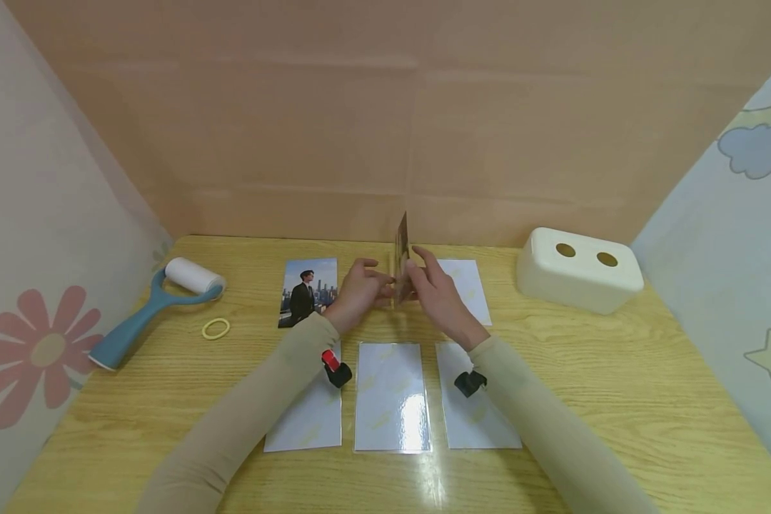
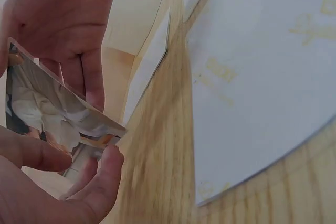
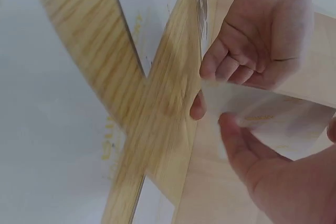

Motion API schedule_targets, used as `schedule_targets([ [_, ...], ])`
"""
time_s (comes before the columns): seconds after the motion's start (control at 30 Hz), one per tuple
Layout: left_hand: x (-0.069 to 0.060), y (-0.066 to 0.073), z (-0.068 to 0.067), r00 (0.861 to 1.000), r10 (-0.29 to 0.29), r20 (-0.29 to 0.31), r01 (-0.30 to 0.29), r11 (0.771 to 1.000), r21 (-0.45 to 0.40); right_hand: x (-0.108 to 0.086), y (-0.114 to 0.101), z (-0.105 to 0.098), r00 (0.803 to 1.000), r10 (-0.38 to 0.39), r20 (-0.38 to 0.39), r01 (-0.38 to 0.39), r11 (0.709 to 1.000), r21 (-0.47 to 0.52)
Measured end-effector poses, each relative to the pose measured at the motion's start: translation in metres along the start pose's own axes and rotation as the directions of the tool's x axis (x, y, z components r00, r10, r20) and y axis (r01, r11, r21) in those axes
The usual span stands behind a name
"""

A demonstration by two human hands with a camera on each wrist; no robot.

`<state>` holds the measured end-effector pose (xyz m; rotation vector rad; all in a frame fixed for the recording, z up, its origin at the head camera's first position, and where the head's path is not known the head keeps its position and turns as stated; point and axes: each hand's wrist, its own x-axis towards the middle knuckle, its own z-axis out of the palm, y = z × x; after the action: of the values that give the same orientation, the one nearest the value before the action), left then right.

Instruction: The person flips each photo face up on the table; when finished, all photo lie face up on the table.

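Both hands hold a photo card (image 1: 403, 250) on edge above the back middle of the table. Its picture side, with pale draped clothing, faces the left wrist camera. The white back of the card (image 3: 273, 116) shows in the right wrist view. My left hand (image 1: 360, 294) grips its lower part, thumb on the picture (image 2: 47, 153). From the other side my right hand (image 1: 440, 294) holds it, fingers against the back. A thin pale edge beside it leaves unclear whether more than one card is held. Left of the hands lies a photo (image 1: 303, 289) of a person before a skyline.
Several white-backed cards lie about, including one at the back right (image 1: 467, 289) and one front middle (image 1: 392, 396). On the left are a blue-handled lint roller (image 1: 131, 332) and a yellow ring (image 1: 215, 328). A white box (image 1: 578, 275) with two holes stands at the right.
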<state>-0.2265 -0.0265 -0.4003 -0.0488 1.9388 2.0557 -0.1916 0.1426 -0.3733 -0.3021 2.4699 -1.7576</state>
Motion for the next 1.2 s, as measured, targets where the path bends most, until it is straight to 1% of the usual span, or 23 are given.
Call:
schedule_targets([
  [0.1,-0.001,0.001,-0.001,1.000,0.004,-0.018,-0.004,1.000,0.014,0.000,0.001,-0.001,1.000,-0.017,-0.016,0.017,1.000,0.006],
  [0.2,-0.002,0.002,-0.003,0.999,-0.013,-0.032,0.014,1.000,0.019,0.000,0.001,-0.002,0.999,-0.044,-0.032,0.044,0.999,0.006],
  [0.33,-0.002,0.005,-0.007,0.998,-0.040,-0.054,0.041,0.999,0.020,0.001,0.003,-0.002,0.994,-0.096,-0.059,0.094,0.995,-0.037],
  [0.5,-0.003,0.006,-0.012,0.997,-0.019,-0.075,0.024,0.998,0.055,0.001,0.006,-0.003,0.987,-0.137,-0.079,0.129,0.987,-0.099],
  [0.67,-0.004,0.005,-0.015,0.995,-0.007,-0.096,0.015,0.996,0.084,0.001,0.009,-0.004,0.989,-0.120,-0.087,0.107,0.985,-0.139],
  [0.87,-0.008,0.008,-0.020,0.991,0.017,-0.135,0.000,0.992,0.127,0.004,0.009,-0.002,0.986,-0.100,-0.130,0.079,0.984,-0.162],
  [1.03,-0.014,0.012,-0.023,0.992,0.052,-0.119,-0.027,0.979,0.200,0.007,0.010,-0.002,0.982,-0.101,-0.159,0.071,0.981,-0.181],
  [1.2,-0.019,0.013,-0.027,0.991,0.090,-0.102,-0.058,0.958,0.283,0.009,0.012,-0.002,0.984,-0.081,-0.157,0.050,0.980,-0.192],
])
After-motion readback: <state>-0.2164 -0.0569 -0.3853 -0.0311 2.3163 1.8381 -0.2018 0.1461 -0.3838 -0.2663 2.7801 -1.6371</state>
